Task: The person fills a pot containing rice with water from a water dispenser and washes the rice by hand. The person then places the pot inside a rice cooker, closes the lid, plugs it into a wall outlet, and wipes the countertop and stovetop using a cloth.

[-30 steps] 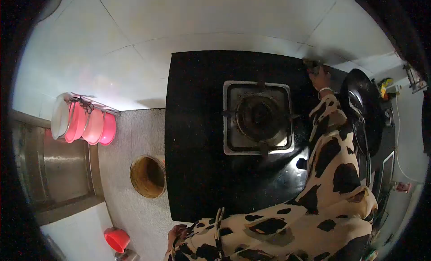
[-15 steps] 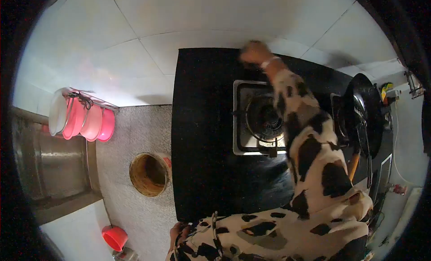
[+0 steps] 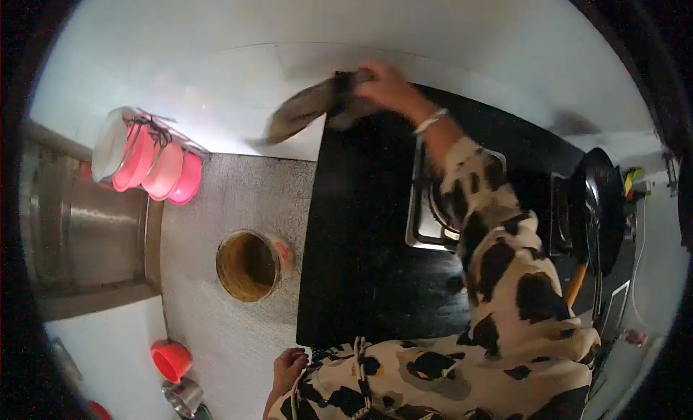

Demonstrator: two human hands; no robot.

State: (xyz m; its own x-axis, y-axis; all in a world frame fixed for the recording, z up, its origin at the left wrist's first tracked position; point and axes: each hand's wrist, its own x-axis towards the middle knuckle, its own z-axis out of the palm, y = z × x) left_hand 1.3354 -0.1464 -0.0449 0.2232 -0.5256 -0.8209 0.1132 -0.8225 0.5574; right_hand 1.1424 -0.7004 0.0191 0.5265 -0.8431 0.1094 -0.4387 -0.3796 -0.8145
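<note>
My right hand (image 3: 382, 88) is at the far edge of the black stove top (image 3: 375, 275), near its left corner. Its fingers grip a dark, crumpled cloth (image 3: 307, 111), which swings out to the left in front of the white wall and is blurred by motion. Below my right forearm lies the burner with its metal tray (image 3: 427, 232), partly hidden by the sleeve. My left hand (image 3: 290, 367) rests low, beside the near left corner of the stove top, with its fingers curled; whatever they hold, if anything, is hidden.
A round, brown-lined container (image 3: 249, 266) stands left of the stove. Pink bowls (image 3: 163, 171) hang in a wall rack (image 3: 195, 142). Further left is a metal sink (image 3: 108, 232). A red bowl (image 3: 172, 360) sits lower left. A black wok (image 3: 603, 210) stands at the right.
My right hand has swept left along the back edge of the stove top, and the cloth now flares out past the corner. The view has shifted slightly. My left hand stays low.
</note>
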